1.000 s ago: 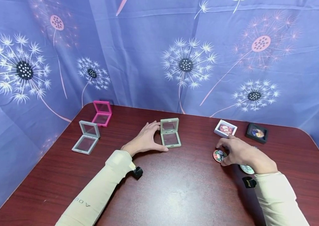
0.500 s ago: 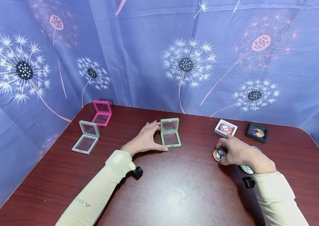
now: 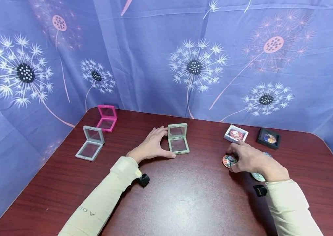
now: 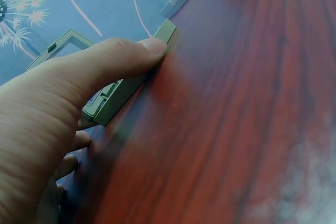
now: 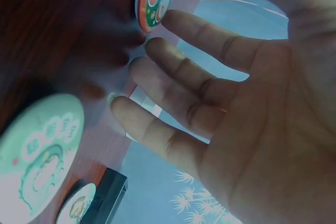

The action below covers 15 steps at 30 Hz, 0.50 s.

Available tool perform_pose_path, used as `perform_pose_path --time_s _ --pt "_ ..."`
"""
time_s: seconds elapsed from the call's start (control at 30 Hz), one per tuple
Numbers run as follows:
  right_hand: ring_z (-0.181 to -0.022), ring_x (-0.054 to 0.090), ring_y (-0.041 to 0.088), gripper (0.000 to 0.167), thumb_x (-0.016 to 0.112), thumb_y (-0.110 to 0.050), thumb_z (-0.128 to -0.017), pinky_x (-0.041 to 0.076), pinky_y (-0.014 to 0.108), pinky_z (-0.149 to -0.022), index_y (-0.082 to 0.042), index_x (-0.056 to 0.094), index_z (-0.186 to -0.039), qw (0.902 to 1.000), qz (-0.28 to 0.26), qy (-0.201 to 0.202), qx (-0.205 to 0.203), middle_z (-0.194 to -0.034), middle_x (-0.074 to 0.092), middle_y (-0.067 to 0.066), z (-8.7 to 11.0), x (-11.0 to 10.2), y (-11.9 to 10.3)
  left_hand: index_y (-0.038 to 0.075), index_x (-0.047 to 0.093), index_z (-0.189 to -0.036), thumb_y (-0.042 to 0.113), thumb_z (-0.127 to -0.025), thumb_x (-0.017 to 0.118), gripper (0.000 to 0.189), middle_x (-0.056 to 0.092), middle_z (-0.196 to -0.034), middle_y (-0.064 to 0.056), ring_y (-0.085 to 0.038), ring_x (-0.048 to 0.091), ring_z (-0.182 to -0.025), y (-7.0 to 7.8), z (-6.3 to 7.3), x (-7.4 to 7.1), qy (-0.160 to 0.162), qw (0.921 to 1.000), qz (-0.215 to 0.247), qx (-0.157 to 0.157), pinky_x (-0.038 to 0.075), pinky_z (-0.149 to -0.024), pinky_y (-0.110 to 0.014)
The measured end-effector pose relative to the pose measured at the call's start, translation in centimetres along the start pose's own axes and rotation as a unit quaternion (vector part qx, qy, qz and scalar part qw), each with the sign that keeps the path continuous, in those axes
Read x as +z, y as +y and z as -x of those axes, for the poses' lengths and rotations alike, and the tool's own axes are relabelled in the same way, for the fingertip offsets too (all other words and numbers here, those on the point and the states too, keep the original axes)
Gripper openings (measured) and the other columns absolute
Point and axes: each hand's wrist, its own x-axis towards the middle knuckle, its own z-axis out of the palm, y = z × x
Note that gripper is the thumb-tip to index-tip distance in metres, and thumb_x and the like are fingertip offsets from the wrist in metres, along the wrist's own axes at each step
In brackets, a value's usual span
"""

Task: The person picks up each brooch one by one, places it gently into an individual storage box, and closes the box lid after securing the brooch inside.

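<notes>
In the head view my left hand [image 3: 151,146] rests at the left side of a pale green display case [image 3: 178,145], whose lid stands raised. The left wrist view has the thumb [image 4: 121,56] stretched along the case's front edge. Toward the right of the table, my right hand [image 3: 250,159] pinches a round red-and-green badge [image 3: 228,160] at its rim, between thumb and index finger. In the right wrist view the index fingertip meets the badge's edge [image 5: 149,11], while the other fingers are spread. A pale green round badge [image 5: 42,156] lies below that hand, partly hidden in the head view.
Raised-lid cases in grey [image 3: 90,149] and pink [image 3: 106,124] stand at the left. A white case [image 3: 231,139] and a black case [image 3: 260,139], each with a badge inside, lie at the back right. A bluish badge [image 3: 267,154] peeks from behind my right hand.
The right fingers and the red-and-green badge have shifted very slightly, and a little more of the badge's face shows. My left hand and the cases have stayed in place.
</notes>
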Motion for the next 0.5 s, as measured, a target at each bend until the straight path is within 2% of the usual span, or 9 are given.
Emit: perform_pose_path --time_s 0.2,0.4,0.5 --pt "-0.090 0.058 0.031 0.047 0.090 -0.014 -0.070 0.053 0.050 -0.080 0.001 0.066 -0.107 0.9998 0.013 -0.011 0.012 -0.108 0.060 0.019 -0.11 -0.13 -0.02 0.008 0.062 -0.135 0.053 -0.076 0.093 0.080 0.039 -0.167 -0.006 -0.026 0.016 -0.162 0.10 -0.02 -0.10 0.002 1.0000 0.002 0.002 0.003 -0.131 -0.044" --pt "-0.104 0.062 0.043 0.070 0.089 -0.021 -0.071 0.055 0.059 -0.089 0.014 0.060 -0.125 0.9987 0.040 -0.010 0.031 -0.121 0.058 0.034 -0.24 0.07 -0.29 0.008 0.061 -0.135 0.054 -0.076 0.093 0.081 0.039 -0.168 -0.006 -0.026 0.016 -0.162 0.06 0.02 -0.07 0.003 1.0000 0.000 0.000 0.003 -0.131 -0.045" --pt "-0.105 0.062 0.044 0.074 0.089 -0.022 -0.071 0.055 0.060 -0.090 0.016 0.058 -0.127 0.9984 0.043 -0.005 0.035 -0.121 0.058 0.035 -0.22 0.16 -0.37 0.008 0.062 -0.135 0.053 -0.076 0.093 0.081 0.039 -0.167 -0.006 -0.026 0.016 -0.162 0.07 0.02 -0.04 0.002 1.0000 0.000 0.000 0.003 -0.131 -0.044"
